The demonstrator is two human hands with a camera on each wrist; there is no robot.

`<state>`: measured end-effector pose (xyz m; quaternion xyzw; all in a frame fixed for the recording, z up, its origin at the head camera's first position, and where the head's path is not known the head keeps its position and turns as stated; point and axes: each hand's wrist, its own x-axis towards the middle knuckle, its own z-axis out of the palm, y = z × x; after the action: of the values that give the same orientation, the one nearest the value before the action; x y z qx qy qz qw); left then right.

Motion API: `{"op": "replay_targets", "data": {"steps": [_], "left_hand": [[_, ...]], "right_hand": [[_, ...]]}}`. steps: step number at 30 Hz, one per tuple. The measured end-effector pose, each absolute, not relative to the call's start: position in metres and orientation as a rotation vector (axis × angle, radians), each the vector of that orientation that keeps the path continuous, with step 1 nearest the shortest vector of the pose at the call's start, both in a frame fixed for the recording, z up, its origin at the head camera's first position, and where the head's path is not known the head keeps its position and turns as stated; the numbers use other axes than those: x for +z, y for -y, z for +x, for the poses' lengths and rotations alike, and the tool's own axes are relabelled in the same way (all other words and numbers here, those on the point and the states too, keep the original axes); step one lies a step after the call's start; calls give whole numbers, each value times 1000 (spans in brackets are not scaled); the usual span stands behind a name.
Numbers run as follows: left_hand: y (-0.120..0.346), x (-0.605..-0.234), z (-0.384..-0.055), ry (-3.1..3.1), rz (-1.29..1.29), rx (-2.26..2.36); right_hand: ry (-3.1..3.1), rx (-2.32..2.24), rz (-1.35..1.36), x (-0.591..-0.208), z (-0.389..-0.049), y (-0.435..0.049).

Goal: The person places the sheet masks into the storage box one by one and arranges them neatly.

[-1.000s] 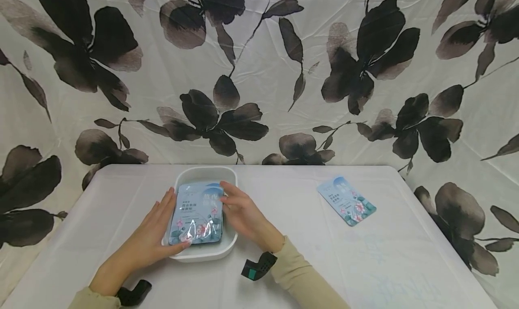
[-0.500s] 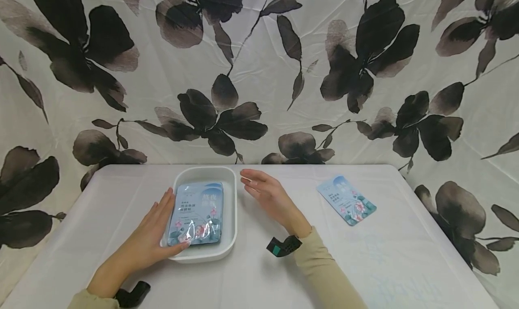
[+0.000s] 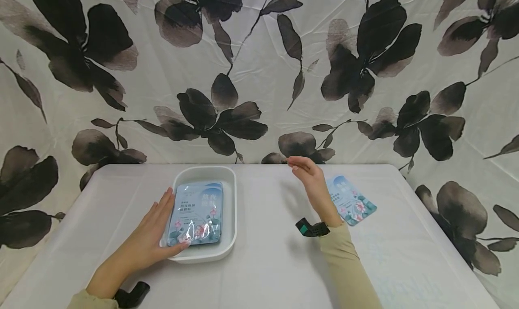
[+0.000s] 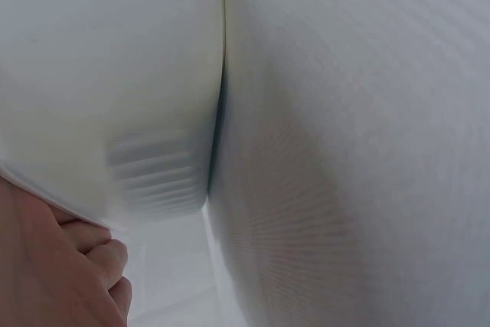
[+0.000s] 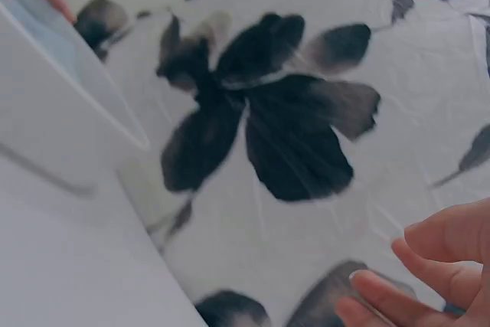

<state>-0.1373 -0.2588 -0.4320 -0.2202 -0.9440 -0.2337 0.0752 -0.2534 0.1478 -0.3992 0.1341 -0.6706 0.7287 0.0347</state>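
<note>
Light-blue flat packets (image 3: 196, 212) printed with pink flowers lie stacked in a white rectangular tray (image 3: 229, 239) on the table's left half. My left hand (image 3: 147, 239) rests along the tray's left side with straight fingers, its thumb reaching over the near rim by the packets' lower edge. In the left wrist view, its fingers (image 4: 103, 258) lie against the tray's outer wall (image 4: 115, 74). To the right, my right hand (image 3: 314, 185) is raised above the table, fingers loosely extended and holding nothing. It partly covers a single blue packet (image 3: 357, 205) lying tilted on the table.
A white cloth covers the table (image 3: 267, 264). Behind it hangs a white curtain (image 3: 284, 74) with dark flowers. A black wrist device (image 3: 312, 228) sits on the right wrist, and another black device (image 3: 133, 294) on the left.
The right hand has left the stack in the tray and moved right, up to the single packet. My left hand has stayed at the tray, and the packets lie as before.
</note>
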Motion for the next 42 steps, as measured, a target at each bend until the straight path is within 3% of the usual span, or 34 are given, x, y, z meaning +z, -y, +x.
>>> {"op": "replay_targets", "data": {"steps": [14,27,42], "left_hand": [[261,-433,-137,2841,-648,-723],[260,-435,-140,2825,-661,-717],[261,-437,-139,2820,-673,-719]], "right_hand": [[2399,1372,-19,-410,-258,-226],[2807,1106,-424,-427,-246,-279],[2936,953,-512,-446,-245,-286]]}}
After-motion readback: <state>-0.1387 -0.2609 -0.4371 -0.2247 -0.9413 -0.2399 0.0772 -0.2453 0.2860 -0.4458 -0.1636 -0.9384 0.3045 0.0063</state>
